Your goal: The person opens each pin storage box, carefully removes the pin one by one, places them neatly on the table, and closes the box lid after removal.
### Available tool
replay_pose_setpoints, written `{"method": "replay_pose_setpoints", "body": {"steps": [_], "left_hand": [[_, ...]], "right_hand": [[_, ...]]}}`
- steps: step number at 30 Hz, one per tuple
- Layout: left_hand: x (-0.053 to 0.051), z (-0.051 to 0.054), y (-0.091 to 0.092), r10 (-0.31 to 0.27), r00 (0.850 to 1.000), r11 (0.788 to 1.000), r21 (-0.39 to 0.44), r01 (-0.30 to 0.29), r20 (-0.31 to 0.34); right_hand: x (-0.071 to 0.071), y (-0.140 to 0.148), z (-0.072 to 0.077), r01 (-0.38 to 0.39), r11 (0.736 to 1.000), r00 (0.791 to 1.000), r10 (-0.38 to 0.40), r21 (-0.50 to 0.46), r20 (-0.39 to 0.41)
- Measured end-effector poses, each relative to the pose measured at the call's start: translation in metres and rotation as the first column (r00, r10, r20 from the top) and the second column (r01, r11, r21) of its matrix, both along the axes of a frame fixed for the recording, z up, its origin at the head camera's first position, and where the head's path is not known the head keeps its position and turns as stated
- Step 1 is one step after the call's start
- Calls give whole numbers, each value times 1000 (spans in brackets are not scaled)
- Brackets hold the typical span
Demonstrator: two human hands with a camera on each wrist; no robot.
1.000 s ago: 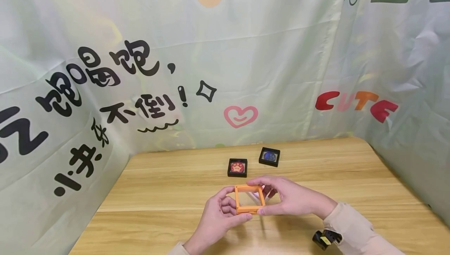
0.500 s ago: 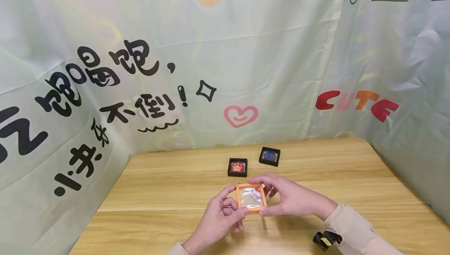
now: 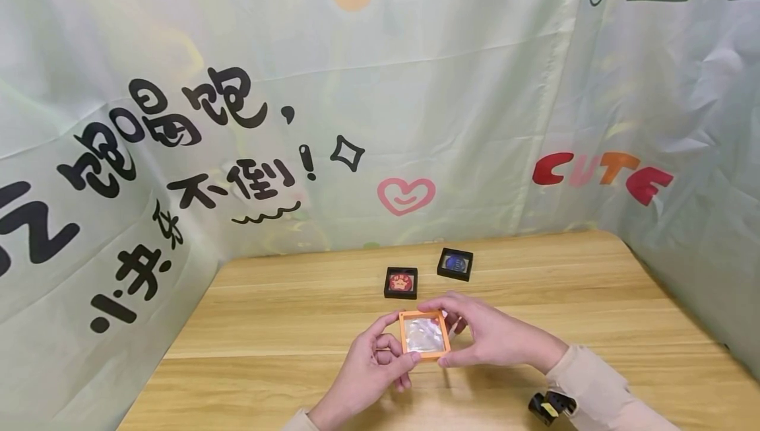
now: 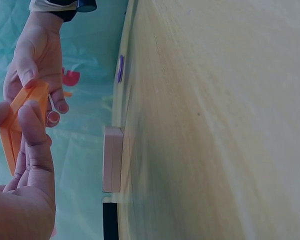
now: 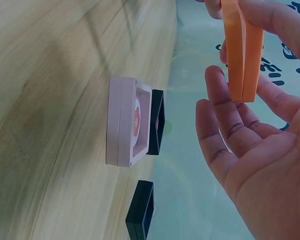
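Observation:
Both hands hold an orange square frame [image 3: 425,355] with a clear, shiny film across its middle, raised above the table. My left hand [image 3: 368,368] pinches its left side, thumb on the lower left corner. From the right, my right hand [image 3: 499,335] grips the top and bottom edges between fingers and thumb. Seen edge-on in the right wrist view, the orange frame [image 5: 235,55] has two layers that meet at the lower end, with a narrow gap between them higher up. The left wrist view shows the orange frame [image 4: 10,145] between the fingers of both hands.
Two black frames, one with a red disc [image 3: 400,283], the other with a blue disc [image 3: 456,264], lie behind the hands. A pale pink frame [image 5: 121,122] stands on the table, mostly hidden in the head view. Printed cloth [image 3: 463,121] surrounds the table [image 3: 267,325].
The orange frame has turned its face toward the head camera, and its film now shows. My left thumb has moved up onto its lower corner. The black frames have stayed put.

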State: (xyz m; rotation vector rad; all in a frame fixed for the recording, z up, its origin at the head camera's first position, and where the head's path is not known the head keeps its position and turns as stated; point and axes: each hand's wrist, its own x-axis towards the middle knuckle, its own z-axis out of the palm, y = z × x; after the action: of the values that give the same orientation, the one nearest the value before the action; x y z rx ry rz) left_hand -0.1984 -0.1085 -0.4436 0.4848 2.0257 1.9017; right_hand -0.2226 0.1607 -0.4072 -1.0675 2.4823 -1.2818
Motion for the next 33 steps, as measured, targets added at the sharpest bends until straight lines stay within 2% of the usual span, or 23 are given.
{"method": "replay_pose_setpoints", "body": {"steps": [10,33], "left_hand": [[0,-1,1,5,1000,1000,18,-5,11],[0,0,1,-1,1000,1000,-7,1,-3]], "right_hand": [[0,1,-1,13,1000,1000,-13,13,4],[0,0,-4,15,1000,1000,-15,17,-5]]}}
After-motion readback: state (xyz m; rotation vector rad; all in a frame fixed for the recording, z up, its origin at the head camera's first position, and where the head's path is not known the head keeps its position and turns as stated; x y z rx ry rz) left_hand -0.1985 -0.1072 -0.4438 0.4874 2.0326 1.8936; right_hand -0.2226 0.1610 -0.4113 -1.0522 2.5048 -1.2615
